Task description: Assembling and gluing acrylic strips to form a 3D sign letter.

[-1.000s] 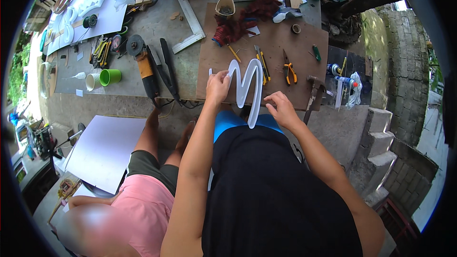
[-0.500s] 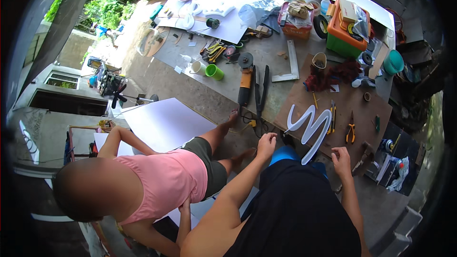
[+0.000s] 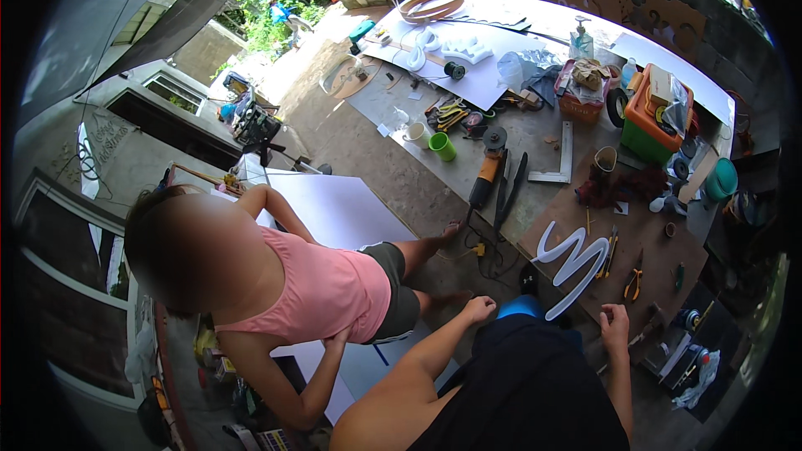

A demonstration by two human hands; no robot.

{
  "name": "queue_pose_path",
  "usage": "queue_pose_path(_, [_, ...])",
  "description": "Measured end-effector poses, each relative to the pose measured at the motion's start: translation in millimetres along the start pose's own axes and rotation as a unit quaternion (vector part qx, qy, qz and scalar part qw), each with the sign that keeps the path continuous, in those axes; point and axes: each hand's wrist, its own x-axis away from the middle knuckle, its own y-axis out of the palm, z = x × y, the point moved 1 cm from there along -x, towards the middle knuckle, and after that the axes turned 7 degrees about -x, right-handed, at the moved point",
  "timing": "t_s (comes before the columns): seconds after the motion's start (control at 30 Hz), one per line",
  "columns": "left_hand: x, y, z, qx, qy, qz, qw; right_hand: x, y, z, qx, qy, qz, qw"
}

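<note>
My left hand [image 3: 479, 310] is off the board near its front-left edge, fingers curled closed with nothing visible in them. My right hand [image 3: 615, 322] is at the board's front edge, loosely bent and open, holding nothing. The white looping channel shape [image 3: 576, 257] lies on the brown board [image 3: 674, 252] between and beyond my hands. Right of it lie yellow-and-black cutters [image 3: 611, 255], pliers [image 3: 636, 282], a green-handled tool [image 3: 680, 276] and a hammer [image 3: 655, 311], partly hidden in shadow.
A person in a pink top [image 3: 317, 288] stands at my left beside white sheets [image 3: 342, 200]. An angle grinder [image 3: 486, 175], cables, a steel square [image 3: 566, 154], a green cup [image 3: 443, 147] and an orange-green box [image 3: 647, 129] crowd the table. Stone steps and black panel [image 3: 706, 367] are right.
My left hand has let go of the looping shape, which stays on the board, and drawn back. The view has swung left, bringing the other person fully in.
</note>
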Motion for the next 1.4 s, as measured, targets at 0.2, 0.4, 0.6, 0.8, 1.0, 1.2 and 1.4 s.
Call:
queue_pose_path(0.2, [-10,-23,40,0.031,-0.005,0.076,0.997,20,-7,2,0.036,0.015,0.007,0.999])
queue_pose_path(0.4, [-73,-87,48,0.149,-0.062,0.295,0.942,27,-10,-24,0.038,0.053,0.027,0.997])
queue_pose_path(0.6, [-137,-112,52,0.105,-0.085,0.267,0.954,30,-6,-53,0.035,0.108,0.023,0.993])
queue_pose_path(0.8, [-147,-96,77,0.114,-0.057,0.194,0.973,31,3,-61,0.066,0.114,0.024,0.991])
queue_pose_path(1.0, [-124,-97,81,0.049,-0.117,0.308,0.943,19,9,-76,0.072,0.118,0.018,0.99])
queue_pose_path(1.2, [-102,-81,95,0.134,0.121,0.282,0.942,23,15,-67,0.08,0.134,0.032,0.987])
queue_pose_path(1.4, [-75,-67,120,0.161,0.157,0.202,0.953,34,15,-50,0.06,0.087,0.034,0.994])
